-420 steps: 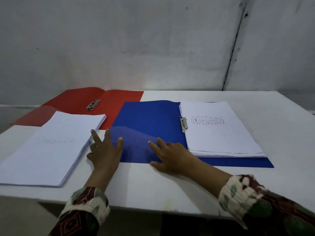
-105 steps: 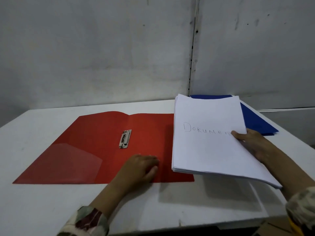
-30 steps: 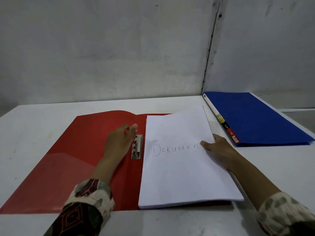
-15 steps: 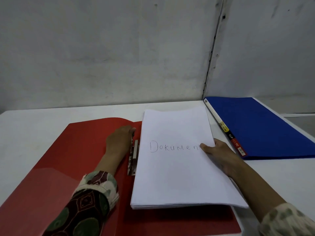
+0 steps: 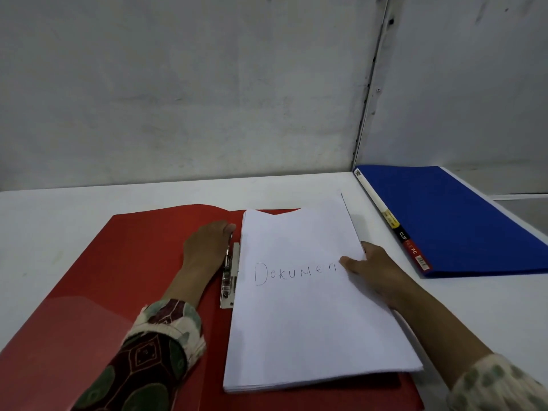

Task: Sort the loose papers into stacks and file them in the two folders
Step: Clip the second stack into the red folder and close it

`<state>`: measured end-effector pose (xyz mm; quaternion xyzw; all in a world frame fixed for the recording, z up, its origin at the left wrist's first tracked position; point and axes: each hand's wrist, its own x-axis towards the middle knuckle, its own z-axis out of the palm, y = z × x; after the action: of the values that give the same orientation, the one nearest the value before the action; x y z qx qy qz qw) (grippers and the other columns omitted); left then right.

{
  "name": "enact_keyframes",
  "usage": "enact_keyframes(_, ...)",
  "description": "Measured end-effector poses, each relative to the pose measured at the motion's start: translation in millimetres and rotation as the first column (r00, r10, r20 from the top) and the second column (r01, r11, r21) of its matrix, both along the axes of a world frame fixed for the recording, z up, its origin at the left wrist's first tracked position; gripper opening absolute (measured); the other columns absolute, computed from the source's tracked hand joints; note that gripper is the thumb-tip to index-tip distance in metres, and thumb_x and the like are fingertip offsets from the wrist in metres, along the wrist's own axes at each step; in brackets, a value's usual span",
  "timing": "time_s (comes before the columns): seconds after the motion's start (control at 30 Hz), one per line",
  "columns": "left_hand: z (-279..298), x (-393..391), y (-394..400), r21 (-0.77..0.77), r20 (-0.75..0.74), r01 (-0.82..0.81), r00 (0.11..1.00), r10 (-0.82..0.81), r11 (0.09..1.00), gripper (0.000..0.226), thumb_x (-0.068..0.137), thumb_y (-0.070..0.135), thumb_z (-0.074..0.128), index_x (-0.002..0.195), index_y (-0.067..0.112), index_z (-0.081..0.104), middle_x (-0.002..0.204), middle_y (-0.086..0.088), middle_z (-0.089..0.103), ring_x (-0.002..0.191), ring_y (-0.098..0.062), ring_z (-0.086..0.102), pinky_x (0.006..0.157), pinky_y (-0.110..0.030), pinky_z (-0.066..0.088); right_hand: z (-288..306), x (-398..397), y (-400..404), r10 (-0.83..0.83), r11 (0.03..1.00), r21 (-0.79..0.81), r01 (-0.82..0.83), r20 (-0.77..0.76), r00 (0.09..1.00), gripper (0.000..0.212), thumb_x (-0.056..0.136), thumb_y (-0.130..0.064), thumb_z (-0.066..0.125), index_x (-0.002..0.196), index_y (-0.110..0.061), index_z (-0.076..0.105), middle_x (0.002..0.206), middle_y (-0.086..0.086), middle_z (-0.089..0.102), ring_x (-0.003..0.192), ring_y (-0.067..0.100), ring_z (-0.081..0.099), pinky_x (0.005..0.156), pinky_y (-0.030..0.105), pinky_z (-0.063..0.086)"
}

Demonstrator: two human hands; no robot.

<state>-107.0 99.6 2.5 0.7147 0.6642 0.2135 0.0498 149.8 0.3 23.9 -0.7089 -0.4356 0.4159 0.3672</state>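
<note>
On a white tabletop (image 5: 89,209), an open red folder (image 5: 124,262) carries a paper stack (image 5: 302,315) marked "Dokumen" on its right half, beside the metal clip (image 5: 230,277). A person's left hand (image 5: 207,247) rests at the clip, fingers curled over it. The right hand (image 5: 373,271) pinches the stack's right edge, thumb on top. A closed blue folder (image 5: 450,221) lies well apart, far right.

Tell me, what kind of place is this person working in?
Probably a plain desk or office corner set up for paperwork. A white table stands against bare grey walls, with an open red folder, a closed blue folder and a paper stack marked "Dokumen".
</note>
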Motion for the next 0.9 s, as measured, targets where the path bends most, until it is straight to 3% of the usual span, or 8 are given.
enact_keyframes(0.1, 2, -1, -4, 0.025, 0.042, 0.007, 0.999, -0.008, 1.000, 0.037, 0.098, 0.034, 0.035, 0.068, 0.013, 0.041, 0.084, -0.012, 0.061, 0.079, -0.032, 0.053, 0.063, -0.031, 0.032, 2, -4, -1, 0.007, 1.000, -0.003, -0.007, -0.084, 0.996, 0.020, 0.092, -0.013, 0.055, 0.112, -0.011, 0.056, 0.100, 0.004, 0.063, 0.080, 0.014, 0.059, 0.068, 0.023, 0.046)
enact_keyframes(0.17, 4, -2, -6, 0.032, 0.070, 0.007, 0.997, -0.009, 0.999, 0.037, 0.098, 0.032, 0.036, 0.068, 0.012, 0.043, 0.078, -0.010, 0.058, 0.075, -0.029, 0.049, 0.061, -0.031, 0.031, 2, -7, 1, 0.010, 1.000, -0.010, -0.011, -0.101, 0.995, 0.022, 0.092, -0.013, 0.056, 0.114, -0.009, 0.056, 0.102, 0.005, 0.063, 0.084, 0.018, 0.061, 0.073, 0.026, 0.047)
enact_keyframes(0.33, 4, -12, -9, 0.013, 0.218, 0.056, 0.974, -0.058, 0.998, 0.041, 0.096, 0.026, 0.042, 0.057, 0.016, 0.036, 0.059, -0.001, 0.045, 0.064, -0.025, 0.042, 0.058, -0.032, 0.029, -2, -13, 3, 0.050, 0.999, 0.002, -0.050, 0.004, 0.999, 0.031, 0.092, -0.014, 0.056, 0.122, -0.006, 0.054, 0.105, 0.003, 0.060, 0.092, 0.019, 0.056, 0.081, 0.026, 0.041)
enact_keyframes(0.47, 9, -17, -16, 0.065, 0.302, 0.100, 0.946, -0.116, 0.993, 0.034, 0.095, 0.024, 0.046, 0.067, 0.007, 0.052, 0.062, -0.006, 0.054, 0.063, -0.023, 0.046, 0.058, -0.031, 0.034, -6, -15, 6, 0.058, 0.998, 0.030, -0.062, 0.104, 0.993, 0.032, 0.090, -0.018, 0.057, 0.120, -0.007, 0.053, 0.117, 0.008, 0.062, 0.094, 0.019, 0.056, 0.080, 0.026, 0.042)
enact_keyframes(0.57, 18, -20, -27, 0.109, 0.366, 0.145, 0.914, -0.175, 0.983, 0.027, 0.094, 0.019, 0.049, 0.070, 0.010, 0.056, 0.060, 0.005, 0.052, 0.059, -0.011, 0.046, 0.056, -0.011, 0.034, -7, -14, 7, 0.054, 0.998, 0.029, -0.058, 0.129, 0.990, 0.037, 0.090, -0.022, 0.057, 0.124, -0.007, 0.050, 0.120, 0.008, 0.060, 0.097, 0.020, 0.054, 0.081, 0.026, 0.041)
enact_keyframes(0.63, 23, -23, -37, 0.116, 0.394, 0.170, 0.897, -0.203, 0.978, 0.024, 0.093, 0.017, 0.051, 0.075, 0.006, 0.062, 0.061, 0.006, 0.054, 0.057, -0.006, 0.047, 0.056, -0.006, 0.036, -6, -14, 7, 0.052, 0.998, 0.030, -0.056, 0.121, 0.991, 0.039, 0.091, -0.023, 0.056, 0.125, -0.006, 0.049, 0.122, 0.009, 0.059, 0.102, 0.022, 0.055, 0.084, 0.027, 0.043)
enact_keyframes(0.83, 23, -34, -61, 0.104, 0.437, 0.161, 0.879, -0.191, 0.981, 0.024, 0.091, 0.018, 0.054, 0.080, 0.001, 0.066, 0.059, 0.001, 0.057, 0.054, 0.001, 0.052, 0.055, -0.007, 0.037, -4, -16, 7, 0.042, 0.998, 0.032, -0.047, 0.130, 0.991, 0.041, 0.092, -0.025, 0.055, 0.127, -0.004, 0.047, 0.125, 0.011, 0.057, 0.103, 0.023, 0.054, 0.085, 0.029, 0.042)
enact_keyframes(0.9, 23, -34, -68, 0.103, 0.450, 0.147, 0.875, -0.178, 0.984, 0.023, 0.091, 0.019, 0.054, 0.081, 0.003, 0.066, 0.062, 0.001, 0.058, 0.053, -0.003, 0.051, 0.054, -0.006, 0.037, -5, -18, 7, 0.026, 0.999, 0.028, -0.030, 0.136, 0.990, 0.042, 0.092, -0.025, 0.055, 0.127, -0.004, 0.047, 0.125, 0.013, 0.057, 0.110, 0.028, 0.056, 0.088, 0.031, 0.044)
